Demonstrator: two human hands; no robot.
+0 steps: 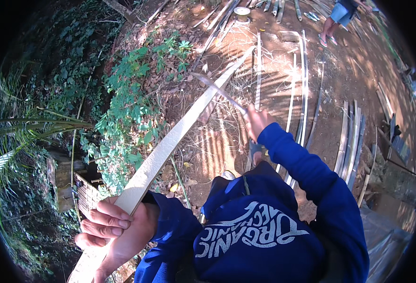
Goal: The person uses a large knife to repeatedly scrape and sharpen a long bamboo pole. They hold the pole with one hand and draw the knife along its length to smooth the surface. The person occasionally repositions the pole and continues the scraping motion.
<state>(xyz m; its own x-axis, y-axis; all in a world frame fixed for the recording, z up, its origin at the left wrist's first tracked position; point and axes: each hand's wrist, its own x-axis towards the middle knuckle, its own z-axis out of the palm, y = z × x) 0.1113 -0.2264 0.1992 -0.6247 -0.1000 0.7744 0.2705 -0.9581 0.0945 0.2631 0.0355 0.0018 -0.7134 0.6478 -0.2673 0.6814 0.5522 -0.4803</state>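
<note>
A long, pale split-bamboo strip [163, 137] slants from the lower left toward the upper middle. My left hand [118, 226] is closed around its near part, fingers wrapped over the edge. In my right hand [259, 123] is the handle of a long knife [231, 100], gripped in a closed fist. Its blade crosses the strip closer to the far end, pointing up and to the left. Whether the edge bites into the bamboo, I cannot tell.
Bamboo strips [304, 94] lie on the dirt ahead, and a bundle of slats [348, 141] is at the right. Leafy plants [128, 80] border the left. Another person [340, 16] stands at the far right, and a round spool-like object [242, 12] sits at the top.
</note>
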